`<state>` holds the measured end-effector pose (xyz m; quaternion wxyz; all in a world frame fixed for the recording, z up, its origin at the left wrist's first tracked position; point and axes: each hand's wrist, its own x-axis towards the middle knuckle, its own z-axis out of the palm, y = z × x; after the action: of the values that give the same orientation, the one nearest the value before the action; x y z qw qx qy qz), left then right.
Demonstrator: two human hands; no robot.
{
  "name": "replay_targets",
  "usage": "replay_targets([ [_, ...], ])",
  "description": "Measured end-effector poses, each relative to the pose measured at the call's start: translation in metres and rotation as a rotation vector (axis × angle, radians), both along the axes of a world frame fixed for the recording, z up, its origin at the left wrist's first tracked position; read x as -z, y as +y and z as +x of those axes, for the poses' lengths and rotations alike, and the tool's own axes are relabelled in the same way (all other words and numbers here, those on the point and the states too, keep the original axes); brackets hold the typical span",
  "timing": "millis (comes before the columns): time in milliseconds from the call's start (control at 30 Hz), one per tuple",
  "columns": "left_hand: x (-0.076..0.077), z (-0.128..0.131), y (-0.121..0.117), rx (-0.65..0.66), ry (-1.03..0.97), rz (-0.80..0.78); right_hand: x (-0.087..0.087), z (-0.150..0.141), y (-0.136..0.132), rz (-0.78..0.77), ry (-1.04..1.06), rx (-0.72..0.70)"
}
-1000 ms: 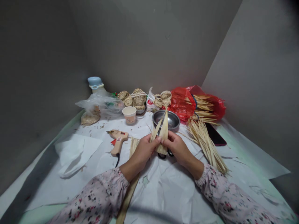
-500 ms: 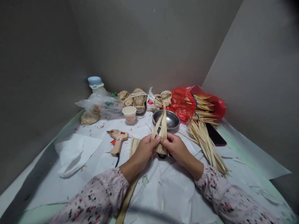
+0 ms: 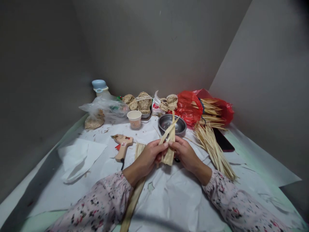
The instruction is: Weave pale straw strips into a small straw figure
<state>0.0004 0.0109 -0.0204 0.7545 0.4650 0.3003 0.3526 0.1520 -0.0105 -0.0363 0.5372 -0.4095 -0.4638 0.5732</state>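
Note:
Both hands meet at the middle of the table over a pale dried husk strip [image 3: 172, 133], which is split into narrower pieces at its upper end. My left hand [image 3: 154, 152] pinches its left side between thumb and fingers. On the other side my right hand [image 3: 182, 150] is closed on the same strip, thumb tip close to the left one. The strip's broad lower end hangs below the thumbs. Behind it sits a metal bowl [image 3: 180, 128]. Part of a dark handle shows under my right hand. A longer flat husk [image 3: 132, 206] lies beneath my left forearm.
Left of my hands lie a glue gun [image 3: 123, 145] and crumpled white paper [image 3: 77, 158]. A paper cup [image 3: 134, 120], woven pieces [image 3: 144, 102] and a red plastic bag [image 3: 189, 106] stand at the back. A straw bundle [image 3: 214, 151] and a phone [image 3: 223, 140] are on the right.
The strip has turned in my fingers: its narrow pieces now cross at the top and lean right, and its lower end hangs lower. Both hands have stayed nearly in place.

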Motion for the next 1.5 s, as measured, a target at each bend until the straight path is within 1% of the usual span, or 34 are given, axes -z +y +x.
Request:
replay_targets([
  [67, 0.000, 0.000, 0.000, -0.003, -0.021, -0.008, 0.000, 0.000, 0.001, -0.013, -0.003, -0.008],
  [133, 0.000, 0.000, 0.000, -0.037, -0.055, -0.005, 0.001, 0.000, 0.003, -0.024, -0.012, -0.001],
  [233, -0.004, -0.002, 0.001, -0.111, -0.111, 0.003, 0.003, 0.004, 0.006, -0.030, -0.029, 0.071],
  [300, -0.007, -0.004, 0.001, -0.127, -0.166, -0.005, 0.005, 0.008, 0.008, -0.038, -0.052, 0.144],
  [367, -0.009, -0.007, 0.002, -0.098, -0.224, -0.014, 0.006, 0.011, 0.010, -0.037, -0.075, 0.194],
  [433, -0.009, -0.008, 0.003, -0.048, -0.246, -0.027, 0.006, 0.012, 0.009, -0.006, -0.087, 0.196],
  [500, -0.009, -0.007, 0.003, -0.004, -0.210, -0.038, 0.003, 0.011, 0.007, 0.037, -0.082, 0.139],
  [567, -0.007, -0.007, 0.003, 0.030, -0.145, -0.050, 0.000, 0.009, 0.004, 0.046, -0.052, 0.073],
  [633, -0.006, -0.006, 0.002, 0.056, -0.093, -0.058, -0.003, 0.007, 0.002, 0.031, -0.010, 0.053],
  [667, -0.005, -0.005, 0.002, 0.067, -0.079, -0.062, -0.004, 0.006, 0.001, 0.022, 0.006, 0.066],
  [833, -0.003, -0.006, 0.003, 0.103, -0.088, -0.060, -0.004, 0.008, 0.004, -0.019, 0.005, 0.207],
  [933, -0.003, -0.007, 0.004, 0.096, -0.143, -0.044, -0.003, 0.012, 0.007, -0.053, 0.015, 0.288],
  [1000, -0.005, -0.008, 0.004, 0.084, -0.204, -0.044, -0.003, 0.015, 0.010, -0.058, 0.034, 0.351],
  [1133, -0.012, -0.011, 0.003, 0.060, -0.309, -0.092, -0.002, 0.021, 0.017, -0.035, 0.101, 0.514],
  [1233, -0.017, -0.014, 0.002, 0.048, -0.370, -0.144, -0.001, 0.025, 0.020, -0.082, 0.211, 0.598],
  [1333, -0.020, -0.015, 0.001, 0.027, -0.431, -0.191, -0.003, 0.028, 0.022, -0.133, 0.313, 0.634],
  [1500, -0.023, -0.015, 0.003, 0.004, -0.497, -0.218, -0.007, 0.028, 0.021, -0.148, 0.384, 0.620],
])
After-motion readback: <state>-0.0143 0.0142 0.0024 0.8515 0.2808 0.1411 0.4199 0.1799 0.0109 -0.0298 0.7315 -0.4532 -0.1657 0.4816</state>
